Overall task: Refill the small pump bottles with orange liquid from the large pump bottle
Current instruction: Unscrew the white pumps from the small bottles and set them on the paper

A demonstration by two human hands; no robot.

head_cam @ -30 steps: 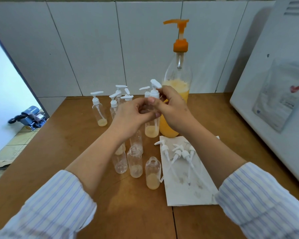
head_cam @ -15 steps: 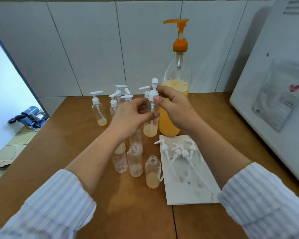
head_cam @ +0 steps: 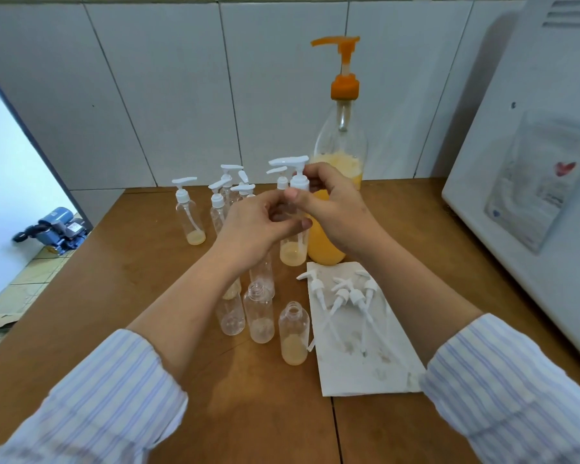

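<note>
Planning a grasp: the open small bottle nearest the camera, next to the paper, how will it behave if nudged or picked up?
The open small bottle is tall and narrow with little liquid at the bottom, so probably light and easy to tip if pushed high. Its clear plastic wall likely flexes under a firm squeeze. With no pump on, tipping could spill onto the table.

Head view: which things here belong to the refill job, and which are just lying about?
Job:
large pump bottle
held small bottle, in left hand and right hand
open small bottles
capped small bottles
loose pumps on paper

Lying about:
white appliance
blue pump on floor
</note>
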